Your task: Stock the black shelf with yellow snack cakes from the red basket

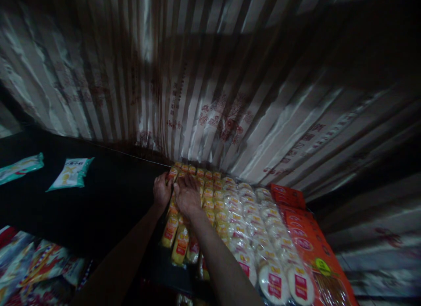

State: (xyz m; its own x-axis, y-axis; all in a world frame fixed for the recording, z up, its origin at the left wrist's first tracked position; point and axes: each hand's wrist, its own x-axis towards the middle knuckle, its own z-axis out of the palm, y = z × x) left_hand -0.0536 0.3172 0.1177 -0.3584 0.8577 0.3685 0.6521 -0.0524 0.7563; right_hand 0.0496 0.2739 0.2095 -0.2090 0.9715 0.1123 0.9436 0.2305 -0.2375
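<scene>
Rows of yellow wrapped snack cakes (180,245) with orange labels lie on a dark shelf. My left hand (162,191) is at the left edge of these rows near the back, its fingers curled against a small wrapped cake (173,173). Beside it, my right hand (188,194) lies palm down over the tops of the packets, fingers stretched forward. The packets directly beneath it are hidden. Right of the yellow rows stand columns of round white wrapped cakes (274,282) with red labels.
Orange packs (304,235) line the right end. A green-and-white packet (70,173) and another green packet (23,167) lie on the black surface (108,196) at left. Colourful bags (42,266) fill the lower left. A pleated printed sheet (210,99) hangs behind.
</scene>
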